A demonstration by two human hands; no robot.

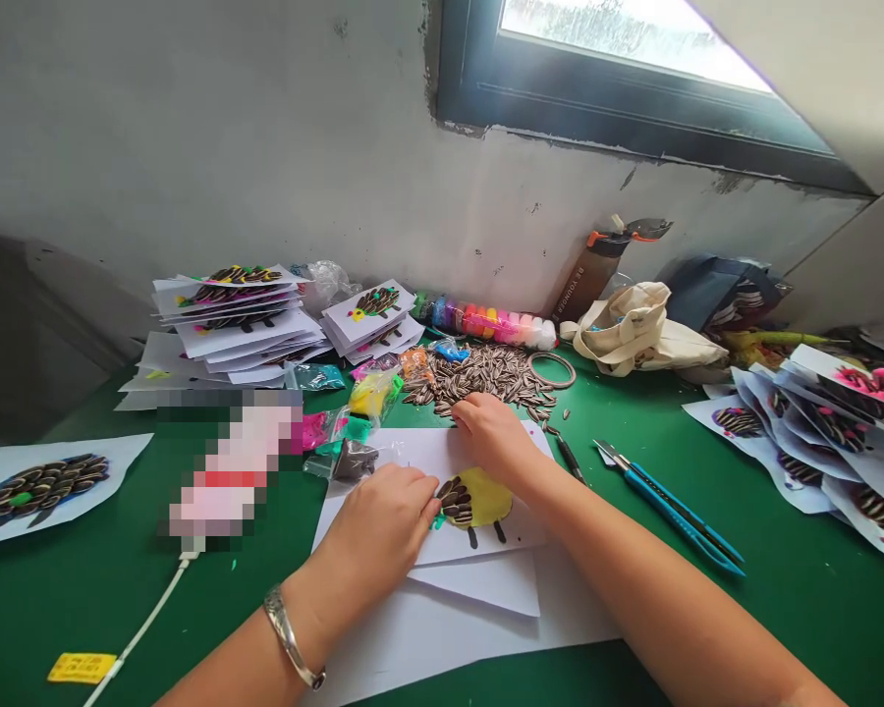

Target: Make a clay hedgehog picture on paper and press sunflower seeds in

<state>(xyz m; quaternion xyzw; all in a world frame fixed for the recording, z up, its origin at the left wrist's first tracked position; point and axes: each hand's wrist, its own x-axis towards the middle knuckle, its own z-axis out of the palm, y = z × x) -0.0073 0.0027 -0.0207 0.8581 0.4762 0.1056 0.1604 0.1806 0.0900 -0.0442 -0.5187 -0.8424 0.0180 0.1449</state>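
Observation:
A white card in front of me bears a yellow clay shape with dark legs, its left part covered by striped seeds. My left hand rests on the card's left side, fingers together at the green clay beside the seeds; whether they pinch anything is hidden. Over the card's far edge, my right hand reaches toward the seed pile, fingers bent together; what they hold, if anything, is too small to tell. More white paper lies under the card.
Stacks of seed-decorated cards stand at the back left and right. Clay bags, a pen, blue tweezers, a cutter, a clay tube, a bottle and a cloth bag surround the work. A cable lies left.

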